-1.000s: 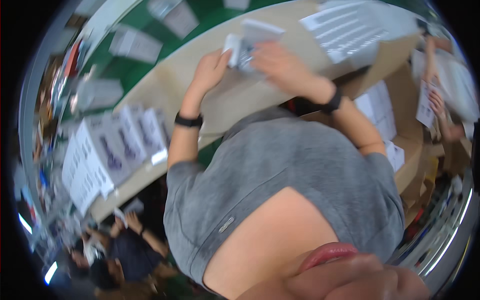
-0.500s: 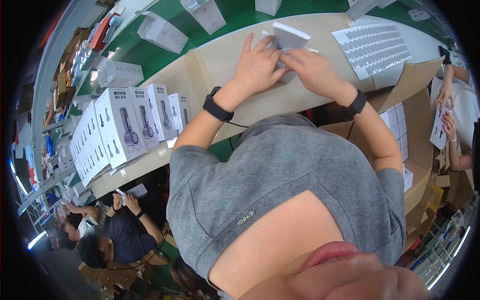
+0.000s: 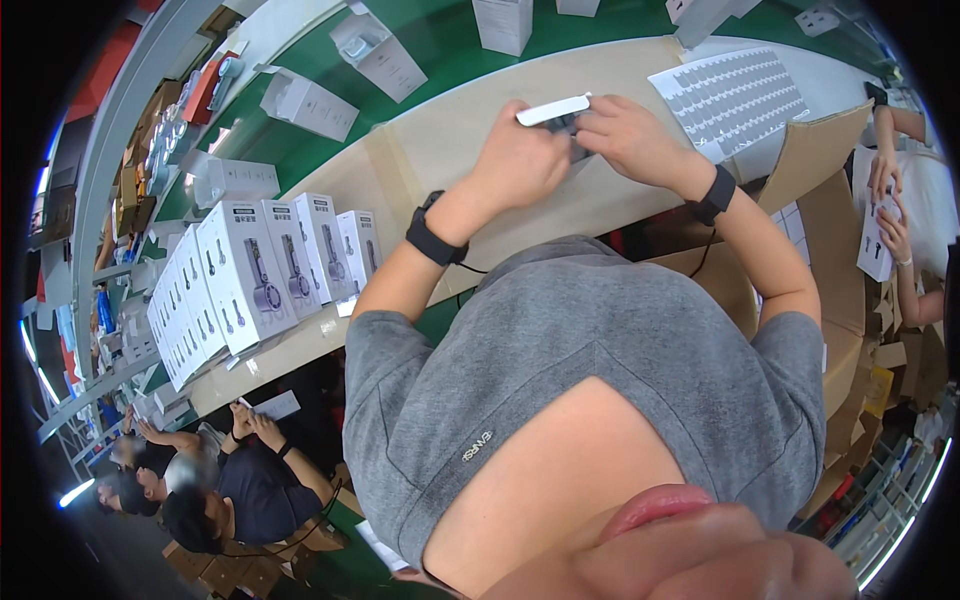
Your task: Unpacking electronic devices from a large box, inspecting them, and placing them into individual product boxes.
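Two hands meet at 12 o'clock over the tan workbench (image 3: 470,150). Our left hand (image 3: 520,160) is curled narrow around the near end of a flat white strip (image 3: 553,109), and our right hand (image 3: 625,135) pinches a small dark part (image 3: 568,125) just under that strip. We cannot tell whether the strip and the dark part are joined or only touching.

Risk 1: the strip is gripped at its edges only and is lifted clear of the bench. We judge that a loosened finger would let it fall onto the bench or roll toward the green belt (image 3: 440,50) at 11 o'clock.

Risk 2: the dark part is mostly hidden by our fingers. We judge that it could be seated crooked without our seeing it.

Risk 3: the row of white boxes (image 3: 270,275) stands upright at 9 o'clock, near our left elbow. A wide elbow swing could topple them.

Risk 4: the sheet of small labels (image 3: 735,95) lies at 1 o'clock, just beside our right wrist, and a sleeve or black wristband (image 3: 716,194) could drag it.
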The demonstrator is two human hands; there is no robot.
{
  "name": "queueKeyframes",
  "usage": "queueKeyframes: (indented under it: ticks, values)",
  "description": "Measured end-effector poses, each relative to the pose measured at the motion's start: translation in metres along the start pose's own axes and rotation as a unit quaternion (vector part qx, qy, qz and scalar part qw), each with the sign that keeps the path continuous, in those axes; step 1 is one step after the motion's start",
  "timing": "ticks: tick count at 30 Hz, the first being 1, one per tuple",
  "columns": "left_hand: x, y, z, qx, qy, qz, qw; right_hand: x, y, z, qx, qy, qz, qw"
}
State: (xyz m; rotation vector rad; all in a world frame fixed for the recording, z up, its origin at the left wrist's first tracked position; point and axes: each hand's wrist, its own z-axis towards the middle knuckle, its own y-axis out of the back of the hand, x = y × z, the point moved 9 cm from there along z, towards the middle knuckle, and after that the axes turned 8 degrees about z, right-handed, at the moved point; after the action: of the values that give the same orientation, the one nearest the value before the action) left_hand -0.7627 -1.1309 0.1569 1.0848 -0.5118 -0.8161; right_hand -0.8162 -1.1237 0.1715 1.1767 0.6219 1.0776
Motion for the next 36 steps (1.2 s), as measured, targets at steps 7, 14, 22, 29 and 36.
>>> queueKeyframes:
  ticks: [7, 14, 22, 29, 36]
  values:
    - [0.006, -0.023, 0.004, 0.13, 0.013, -0.028, 0.991, -0.004, 0.002, -0.022, -0.124, -0.115, 0.036, 0.985]
    - [0.012, -0.024, 0.016, 0.212, 0.027, -0.073, 0.974, -0.008, -0.006, -0.022, -0.176, -0.16, 0.03, 0.971]
    - [0.025, -0.03, 0.013, 0.134, 0.02, 0.083, 0.987, -0.015, -0.019, -0.017, -0.181, -0.153, -0.037, 0.971]
    - [0.028, -0.064, 0.026, 0.167, 0.053, -0.019, 0.984, -0.019, -0.03, -0.012, -0.14, -0.149, 0.006, 0.979]
    - [0.074, -0.017, -0.006, 0.066, 0.19, -0.333, 0.921, -0.021, 0.026, -0.028, -0.237, -0.067, 0.074, 0.966]
